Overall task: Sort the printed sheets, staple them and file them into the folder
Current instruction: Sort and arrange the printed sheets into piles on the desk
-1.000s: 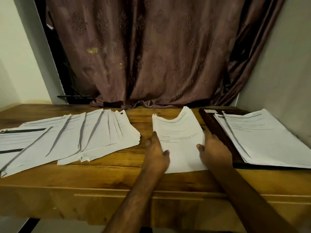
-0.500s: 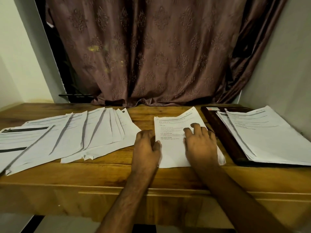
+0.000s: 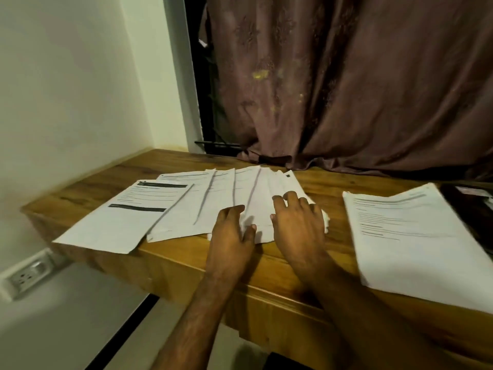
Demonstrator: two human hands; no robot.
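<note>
i see the fingers (image 3: 289, 202) of the right hand (image 3: 296, 225) spread and lying flat on the right end of the fanned sheets (image 3: 213, 201), palm down, gripping nothing that i can make out. the left hand (image 3: 230, 233) sits just beside it, also palm down, its fingers loosely apart and resting on the near edge of the same fan, the thumb pointing toward the right hand. neither hand closes around a sheet; both only press on the paper. a narrow strip of white paper shows between the two hands.

the fanned sheets overlap one another in a row that runs to the left along the tabletop (image 3: 266, 263), each sheet partly covering the next, with grey shadow lines marking their edges. the sheet at the far left (image 3: 120, 222) carries two dark printed bars and its near corner hangs over the front edge of the tabletop.

to the right, well apart from the hands, a second stack of sheets (image 3: 408, 241) lies squared up with lines of print on top; its near end reaches past the front edge. just beyond it, at the right border of the view, i see a dark folder (image 3: 469, 206), mostly cut off.

a brown curtain (image 3: 346, 89) hangs behind the tabletop, and a wall socket (image 3: 26, 276) sits low on the wall at the left. the view is a little blurred.
</note>
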